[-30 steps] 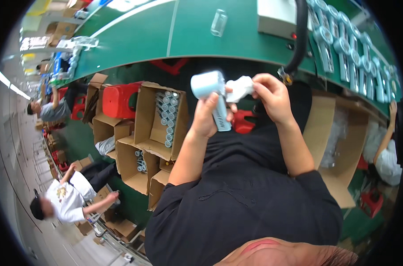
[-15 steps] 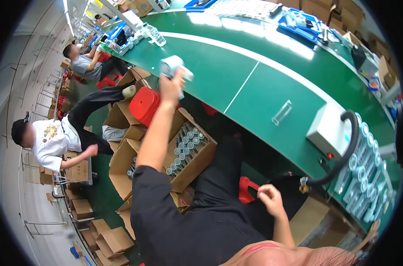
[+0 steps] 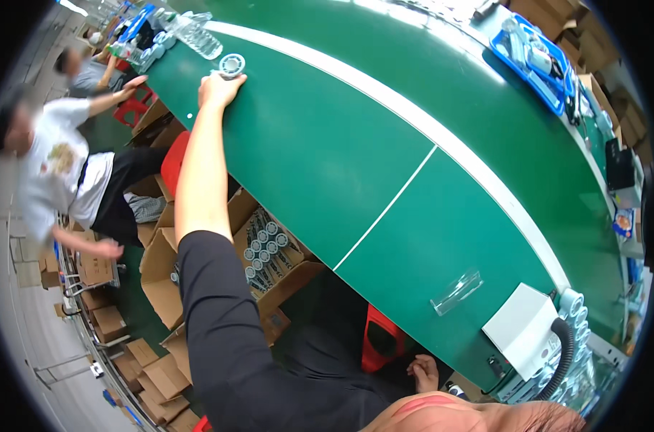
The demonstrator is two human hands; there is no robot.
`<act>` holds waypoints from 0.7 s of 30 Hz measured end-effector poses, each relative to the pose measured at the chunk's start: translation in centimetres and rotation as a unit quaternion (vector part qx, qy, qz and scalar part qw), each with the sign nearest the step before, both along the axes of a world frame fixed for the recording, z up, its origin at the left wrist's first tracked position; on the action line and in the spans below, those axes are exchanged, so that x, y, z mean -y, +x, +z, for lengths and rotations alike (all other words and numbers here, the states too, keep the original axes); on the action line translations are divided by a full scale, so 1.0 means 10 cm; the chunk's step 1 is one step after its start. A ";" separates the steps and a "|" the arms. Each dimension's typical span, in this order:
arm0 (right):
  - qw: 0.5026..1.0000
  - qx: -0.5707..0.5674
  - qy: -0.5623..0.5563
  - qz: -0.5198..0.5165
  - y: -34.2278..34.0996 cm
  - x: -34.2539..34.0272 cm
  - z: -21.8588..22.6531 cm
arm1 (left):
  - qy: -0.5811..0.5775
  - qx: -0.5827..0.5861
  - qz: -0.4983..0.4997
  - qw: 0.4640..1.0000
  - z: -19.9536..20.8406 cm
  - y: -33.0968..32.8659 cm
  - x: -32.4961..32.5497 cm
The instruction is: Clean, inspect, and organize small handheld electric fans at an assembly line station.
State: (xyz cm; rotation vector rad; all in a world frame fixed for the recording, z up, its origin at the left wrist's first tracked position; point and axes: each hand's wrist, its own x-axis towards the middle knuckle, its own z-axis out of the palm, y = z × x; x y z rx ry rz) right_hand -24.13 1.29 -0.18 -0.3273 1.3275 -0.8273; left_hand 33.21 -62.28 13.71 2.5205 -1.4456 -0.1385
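Observation:
My left arm reaches far out over the green bench [image 3: 327, 173] to its far left part. There my left hand [image 3: 221, 90] is closed on a light-blue device with a round, ring-patterned face [image 3: 232, 65]; its lower part is hidden by my fingers. A clear plastic bottle [image 3: 197, 37] lies just beyond it. My right hand [image 3: 423, 371] hangs low by the bench's near edge, beside a red stool [image 3: 382, 338]. Its fingers are loosely bent and apart, with nothing visible in them. A clear plastic piece [image 3: 456, 292] rests on the bench's right part.
An open carton [image 3: 287, 281] below the bench holds several round-headed pieces. A white box [image 3: 525, 331] with a black hose [image 3: 563, 353] stands at right, near more light-blue pieces [image 3: 573, 306]. Left of me a person in a white shirt [image 3: 71, 144] reaches toward the bench.
My left hand has gone farther left with the device, whose round face now shows upward. My right hand has dropped lower. My view has turned, and the person in white has raised an arm.

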 end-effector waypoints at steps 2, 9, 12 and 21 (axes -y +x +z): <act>0.997 0.035 0.003 -0.062 0.02 -0.14 -0.15 | -0.001 0.087 -0.003 0.996 0.05 -0.04 -0.06; 0.885 0.282 0.104 -0.354 -0.06 0.01 -0.59 | -0.257 0.180 -0.077 0.947 -0.09 0.20 -0.94; 0.912 0.206 0.029 -0.352 -0.11 -0.01 -0.72 | -0.402 0.181 -0.168 0.881 -0.31 0.00 -1.77; 0.759 -0.389 -0.151 -0.500 -0.74 -1.23 0.49 | -0.189 -0.341 -0.391 0.834 -1.09 -2.20 -5.28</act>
